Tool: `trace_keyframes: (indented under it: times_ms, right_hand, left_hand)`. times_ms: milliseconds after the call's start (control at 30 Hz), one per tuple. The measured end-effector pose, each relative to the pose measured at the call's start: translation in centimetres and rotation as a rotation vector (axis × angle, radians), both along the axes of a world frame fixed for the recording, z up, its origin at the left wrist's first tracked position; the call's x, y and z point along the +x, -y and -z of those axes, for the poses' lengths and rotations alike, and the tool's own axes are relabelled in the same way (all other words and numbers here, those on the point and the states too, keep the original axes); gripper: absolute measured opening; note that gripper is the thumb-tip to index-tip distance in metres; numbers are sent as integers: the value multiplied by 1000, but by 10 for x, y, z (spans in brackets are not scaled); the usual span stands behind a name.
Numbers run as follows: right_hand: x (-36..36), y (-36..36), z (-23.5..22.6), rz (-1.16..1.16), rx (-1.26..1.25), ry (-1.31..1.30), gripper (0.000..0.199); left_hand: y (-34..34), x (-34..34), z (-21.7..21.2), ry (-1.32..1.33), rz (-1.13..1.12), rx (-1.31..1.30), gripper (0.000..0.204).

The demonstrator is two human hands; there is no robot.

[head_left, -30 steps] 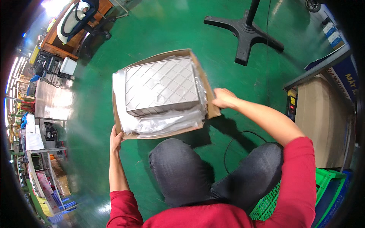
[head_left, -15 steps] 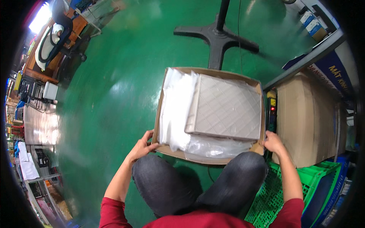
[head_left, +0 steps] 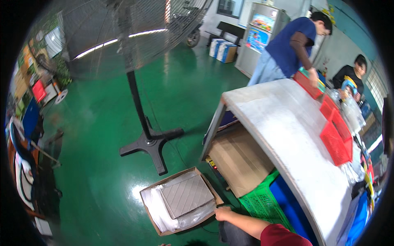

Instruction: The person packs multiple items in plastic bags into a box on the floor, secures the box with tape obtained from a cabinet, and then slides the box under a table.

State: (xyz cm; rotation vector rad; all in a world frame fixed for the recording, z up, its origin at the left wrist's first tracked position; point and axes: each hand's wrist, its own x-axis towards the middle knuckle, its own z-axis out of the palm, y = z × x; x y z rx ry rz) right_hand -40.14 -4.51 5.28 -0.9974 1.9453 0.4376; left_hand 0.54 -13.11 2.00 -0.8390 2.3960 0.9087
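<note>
A: Shallow cardboard box (head_left: 179, 201) flat on the green floor (head_left: 94, 135), low in the picture at about 6 o'clock, lid off. Inside, a grey quilted slab (head_left: 186, 194) lying on clear plastic wrap (head_left: 163, 211) that spills past it toward the box's 8 o'clock side.

B: Long axis?

A: Running from about 8 o'clock up to 2 o'clock, so skewed against the lower edge of the view. Near corner pointing toward 4 o'clock, right where the right hand (head_left: 223, 213) sits.

B: Touching?

A: Resting against the box's rim at that corner, fingers curled toward the cardboard (whether truly pinching it or only laid on it, impossible to tell at this size). Red sleeve (head_left: 279, 235) behind it, coming in from 5 o'clock.

B: And the other one?

A: Left hand (head_left: 165, 244) barely showing, only fingertips at the very bottom edge, a little apart from the box's 7 o'clock side. Grip unreadable. Right hand plainly the nearer of the two; box lying up and to its left, at roughly 10 o'clock from it.

B: Around that?

A: Black cross-shaped base of a pedestal fan (head_left: 150, 143) at 12 o'clock from the box, near but apart. At 2 o'clock, a grey worktable (head_left: 287, 139) with a big carton (head_left: 240, 158) and a green crate (head_left: 258, 203) under it, red baskets (head_left: 336, 131) on top. Two other people (head_left: 287, 49) at its far end.
</note>
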Motion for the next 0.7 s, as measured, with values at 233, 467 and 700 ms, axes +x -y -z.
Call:
trace_keyframes:
  times_ms: [233,467,700]
  right_hand:
    - [107,-151,-129,-228,-5,-33,36]
    - [246,-203,-228,133,-4,261,45]
    - [283,-174,-163,100,-184,973,35]
  left_hand:
    - [-124,51,-83,-390,630,-453,44]
    - [-49,98,-211,149,75,377,44]
    - [29,213,-294,94,-202,37,34]
